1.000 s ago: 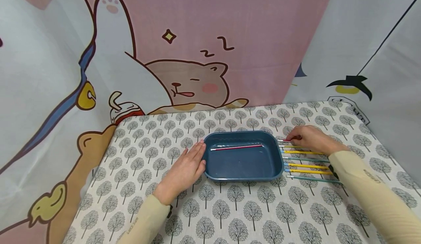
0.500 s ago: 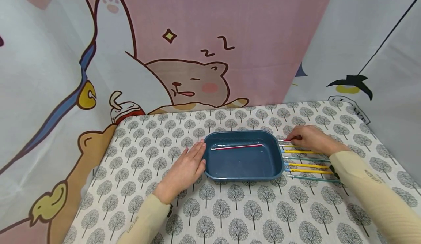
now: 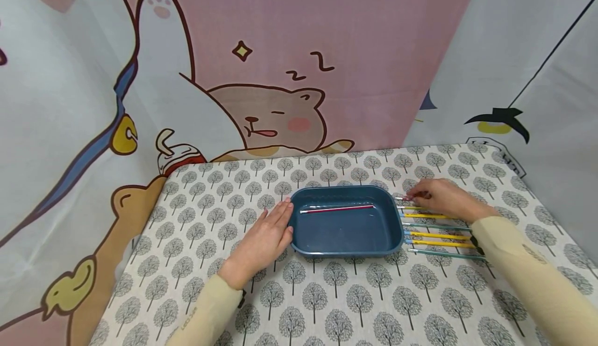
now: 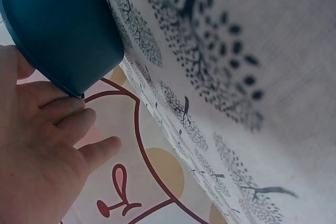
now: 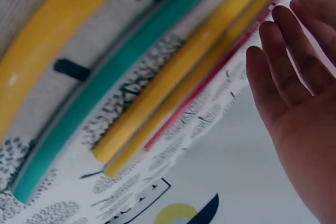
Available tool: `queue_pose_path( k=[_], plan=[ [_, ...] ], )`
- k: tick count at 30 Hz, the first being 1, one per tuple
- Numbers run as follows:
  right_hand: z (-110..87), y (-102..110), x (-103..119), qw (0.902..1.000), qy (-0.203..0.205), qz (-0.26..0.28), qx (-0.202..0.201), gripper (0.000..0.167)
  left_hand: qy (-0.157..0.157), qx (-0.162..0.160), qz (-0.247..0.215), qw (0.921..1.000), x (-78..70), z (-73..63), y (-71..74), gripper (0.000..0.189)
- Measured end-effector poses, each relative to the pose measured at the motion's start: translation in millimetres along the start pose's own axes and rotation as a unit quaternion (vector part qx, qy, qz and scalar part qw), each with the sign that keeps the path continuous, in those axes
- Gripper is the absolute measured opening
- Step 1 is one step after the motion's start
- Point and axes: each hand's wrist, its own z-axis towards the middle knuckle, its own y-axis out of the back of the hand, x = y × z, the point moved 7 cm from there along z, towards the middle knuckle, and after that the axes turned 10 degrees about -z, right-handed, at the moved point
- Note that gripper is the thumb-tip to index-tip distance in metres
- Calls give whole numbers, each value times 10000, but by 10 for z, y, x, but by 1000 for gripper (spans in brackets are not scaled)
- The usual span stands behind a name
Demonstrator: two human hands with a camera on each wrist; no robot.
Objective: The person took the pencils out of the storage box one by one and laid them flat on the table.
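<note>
A dark blue tray (image 3: 345,239) stands mid-table with one red pencil (image 3: 336,209) lying inside it. My left hand (image 3: 263,239) rests against the tray's left end, its fingers fairly straight. The left wrist view shows those fingertips touching the tray's rim (image 4: 58,85). Right of the tray, my right hand (image 3: 444,198) pinches another red pencil (image 3: 405,198) close to its tip end, at the far side of a row of pencils. In the right wrist view this red pencil (image 5: 210,80) lies along the cloth, and the exact finger contact is hard to make out.
Several yellow pencils (image 3: 439,236) and teal pencils (image 3: 446,254) lie side by side right of the tray, partly under the right forearm. A tree-print cloth (image 3: 336,299) covers the table. Cartoon-printed curtains (image 3: 374,50) hang behind and at both sides.
Both hands and the tray stay in place. The red pencil at my right fingertips shows slightly differently, its red side less solid than before.
</note>
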Motion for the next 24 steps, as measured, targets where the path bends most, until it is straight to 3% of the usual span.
queue_pose_path(
  k=[5,11,19,24],
  plan=[
    [-86,163,64,9997,-169,107,-148,30,27,12,-16,10000,8,-4,-8,57],
    [-178,367,222,9981,89,-183,-590,33,10,30,14,10000,4,-5,-5,57],
    [-298,631,678,9884,580,-232,-1385,42,8,10,-12,10000,15,-6,-11,58],
    [-331,727,960,9846,802,-187,-1540,50,29,3,-3,10000,19,-6,-13,58]
  ],
)
